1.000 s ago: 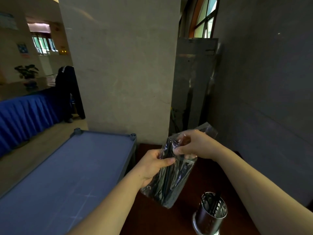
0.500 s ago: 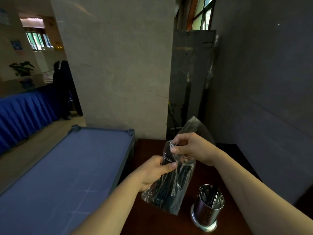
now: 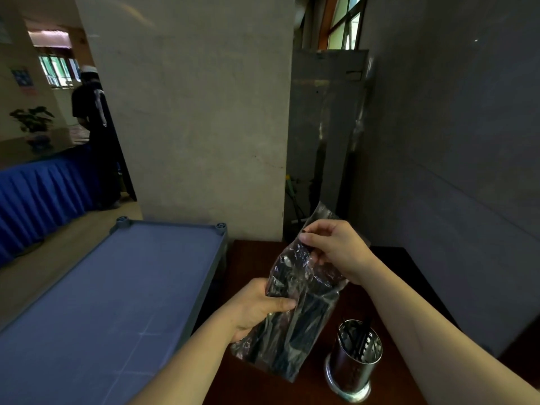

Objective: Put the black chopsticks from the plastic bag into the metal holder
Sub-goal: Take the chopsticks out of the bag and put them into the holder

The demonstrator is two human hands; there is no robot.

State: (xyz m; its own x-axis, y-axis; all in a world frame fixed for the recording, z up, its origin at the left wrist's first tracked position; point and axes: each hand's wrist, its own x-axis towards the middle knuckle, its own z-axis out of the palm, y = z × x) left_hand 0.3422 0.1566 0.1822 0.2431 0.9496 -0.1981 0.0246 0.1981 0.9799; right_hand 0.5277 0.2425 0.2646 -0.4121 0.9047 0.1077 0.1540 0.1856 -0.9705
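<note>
The plastic bag of black chopsticks is being gripped by the left hand above the tabletop; its mouth is being pinched, seemingly opened, by the right hand. Chopsticks are next to be drawn out toward the metal holder.

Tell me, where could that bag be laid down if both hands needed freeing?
The blue-grey shelf top left of the left hand shows broad bare surface. The dark table has a bare strip toward the pillar. It is crowded near the metal holder, beneath the plastic bag and right hand.
</note>
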